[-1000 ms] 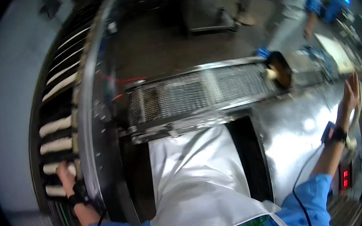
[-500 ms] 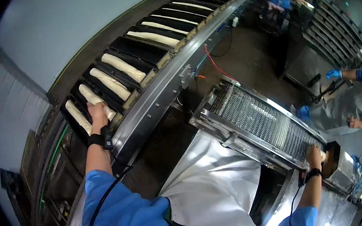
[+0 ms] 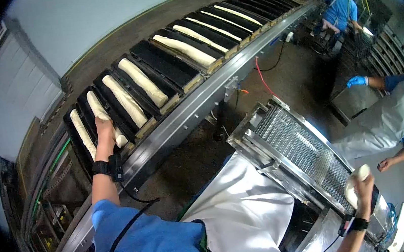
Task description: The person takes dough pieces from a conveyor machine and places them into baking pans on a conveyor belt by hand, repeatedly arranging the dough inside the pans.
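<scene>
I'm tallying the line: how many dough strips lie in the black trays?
8 strips: four side by side at the row's near end, the second under the left hand; four more past a bare stretch. The dark far trays may hide others.

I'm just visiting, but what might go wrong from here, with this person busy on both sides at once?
The dough piece in the right hand, held up over the mesh conveyor, might slip and drop.
The left hand lies on a dough roll in a black pan, so pressing hard could dent it.
The black cable loops loosely near the metal rail and might snag.
</scene>
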`<state>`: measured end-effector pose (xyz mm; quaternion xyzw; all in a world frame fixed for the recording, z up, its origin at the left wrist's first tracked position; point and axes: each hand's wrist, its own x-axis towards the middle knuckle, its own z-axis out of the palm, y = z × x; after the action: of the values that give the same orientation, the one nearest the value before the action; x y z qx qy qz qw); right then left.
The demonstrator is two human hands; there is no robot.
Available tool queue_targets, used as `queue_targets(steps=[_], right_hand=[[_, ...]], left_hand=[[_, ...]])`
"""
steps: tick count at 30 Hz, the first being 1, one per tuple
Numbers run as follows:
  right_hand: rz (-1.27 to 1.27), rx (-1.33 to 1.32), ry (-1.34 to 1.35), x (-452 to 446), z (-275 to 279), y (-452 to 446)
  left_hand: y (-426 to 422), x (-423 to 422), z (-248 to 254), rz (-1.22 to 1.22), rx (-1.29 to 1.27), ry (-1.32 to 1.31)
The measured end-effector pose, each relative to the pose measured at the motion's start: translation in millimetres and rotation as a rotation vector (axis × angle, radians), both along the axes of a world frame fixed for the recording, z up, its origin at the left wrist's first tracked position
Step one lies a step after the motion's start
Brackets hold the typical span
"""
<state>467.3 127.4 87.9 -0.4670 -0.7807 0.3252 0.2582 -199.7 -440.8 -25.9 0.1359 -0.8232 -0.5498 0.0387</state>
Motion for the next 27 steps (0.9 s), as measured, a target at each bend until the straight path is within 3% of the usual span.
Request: queue_targets(steps=[1,2,4,5,7,8,9,10,11,13,15,19,21,22,25,27], right_hand=[[0.052,-0.11,0.198,-12,24,-5],[-0.044,-0.118,0.392,-53,67,-44],[0.065,-0.119,0.659,-69,83,-23],[0.212,-0.193,0.739,-99,106,-35],[0.539,-0.392,0.872,-152,141,-60],[0.712,-0.5,0.922,-180,156,-74],[0.847,-0.453,0.765,-224,177,-99],[0.778,-0.429,0.81,-256,185,-134],[0.822,-0.484,0.78,-271,185,-141],[0.874,-0.686,0.783,-288,177,-144],[0.926,-0.635,0.707,-289,153,-136],[0.895,-0.645,0.664,-281,105,-104],[0.898,-0.684,0.657,-272,79,-75],[0.863,-0.674,0.657,-268,69,-64],[0.766,-0.668,0.678,-260,56,-45],[0.682,-0.675,0.715,-250,49,-33]], left_hand=[[-14,-11,-8,0.008,-0.001,-0.001],[-30,-25,-16,-0.182,-0.201,-0.008],[8,-1,32,-0.034,-0.083,-0.221],[-4,-18,17,-0.026,-0.088,-0.227],[-37,-49,-19,-0.082,-0.048,0.042],[-31,-46,-17,0.084,-0.065,0.087],[-23,-31,1,0.086,-0.071,0.088],[-13,-6,33,-0.012,0.005,0.044],[-9,4,54,-0.11,0.076,-0.005],[-9,-4,57,-0.081,0.023,-0.099],[-10,-5,47,-0.155,0.131,-0.259],[-8,-10,19,-0.078,0.147,-0.248],[13,12,10,0.207,-0.578,0.182],[46,33,45,-0.031,-0.424,0.254],[121,36,63,-0.17,-0.586,0.345],[150,10,48,-0.324,-0.467,0.413]])
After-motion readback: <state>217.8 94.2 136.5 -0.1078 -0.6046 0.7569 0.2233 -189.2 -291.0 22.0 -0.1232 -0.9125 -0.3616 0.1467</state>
